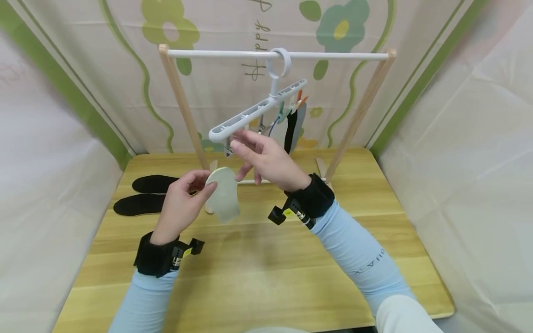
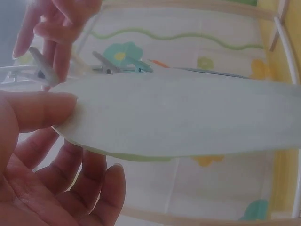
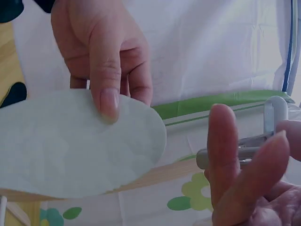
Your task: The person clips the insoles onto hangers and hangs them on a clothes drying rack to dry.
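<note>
My left hand (image 1: 182, 203) pinches a pale greenish-white insole (image 1: 224, 196) near its rounded end, thumb on the face toward me and fingers behind. The insole's other end points down. My right hand (image 1: 270, 159) is raised beside the near left end of a light grey clip hanger (image 1: 245, 118), its thumb and fingers spread apart. A grey clip (image 3: 254, 153) at that end lies close behind these fingers; whether they touch it is hard to tell. In the left wrist view, the insole (image 2: 178, 113) stretches across below several clips.
The hanger hooks over the white bar (image 1: 333, 56) of a wooden rack (image 1: 179, 101). From its far end hangs a black and grey insole (image 1: 294, 129) by orange and green clips. Two black insoles (image 1: 139, 204) lie on the wooden table (image 1: 266, 277) at the left.
</note>
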Demonstrator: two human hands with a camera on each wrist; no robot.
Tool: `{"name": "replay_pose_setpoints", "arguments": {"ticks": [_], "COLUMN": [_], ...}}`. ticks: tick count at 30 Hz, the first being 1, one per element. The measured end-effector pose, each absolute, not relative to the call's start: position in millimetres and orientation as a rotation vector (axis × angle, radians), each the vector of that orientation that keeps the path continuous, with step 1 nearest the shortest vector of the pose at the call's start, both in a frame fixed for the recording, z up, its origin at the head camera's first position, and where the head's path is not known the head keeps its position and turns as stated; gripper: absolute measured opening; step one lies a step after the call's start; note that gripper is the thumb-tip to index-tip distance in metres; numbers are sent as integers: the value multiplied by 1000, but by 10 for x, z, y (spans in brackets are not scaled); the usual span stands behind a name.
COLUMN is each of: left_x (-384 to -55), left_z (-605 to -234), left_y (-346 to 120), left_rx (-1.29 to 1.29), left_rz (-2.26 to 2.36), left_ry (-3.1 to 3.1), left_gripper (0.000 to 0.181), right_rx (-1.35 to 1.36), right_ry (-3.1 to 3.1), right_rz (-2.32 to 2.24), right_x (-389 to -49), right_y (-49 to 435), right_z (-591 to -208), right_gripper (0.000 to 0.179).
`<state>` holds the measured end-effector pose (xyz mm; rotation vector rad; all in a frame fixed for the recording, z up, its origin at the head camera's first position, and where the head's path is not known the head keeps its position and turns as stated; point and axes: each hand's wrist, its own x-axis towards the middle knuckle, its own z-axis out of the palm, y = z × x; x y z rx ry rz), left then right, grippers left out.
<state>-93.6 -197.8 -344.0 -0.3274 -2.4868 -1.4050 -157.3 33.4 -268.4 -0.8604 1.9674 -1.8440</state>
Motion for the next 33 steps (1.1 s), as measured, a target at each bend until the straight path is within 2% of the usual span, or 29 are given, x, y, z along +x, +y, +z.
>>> {"name": "replay_pose_setpoints", "arguments": {"ticks": [14,24,26,30,33], "left_x": [-927,-968,-983,-1012,-1025], "left_z": [-3389,-3382,-3383,-3389,-3386], "left_y": [-2000,-1961,-1955,-1950,-1949], "left_rx": [-350,-357,-355,-353,-364], "left_rz": [-1428,-1424,-1397,-1342,-1309], "left_ry": [-2458,-2465,-2478,-2500,-2498], "left_gripper": [28,26,26,26,25], "right_rx": [-900,-927,-920,-881,-837], "right_ry": [1423,1336,1386,1510,1605], "right_rz": [-2070,-2063,-2057,-2039,-2019], "right_x": [-1660,-1755,-1744,-1712,-1690], "right_y": [269,286,283,261,231], "right_z": [-2797,-2893,-2883,-2841,-2806], "right_gripper": [44,66,61,38,31]}}
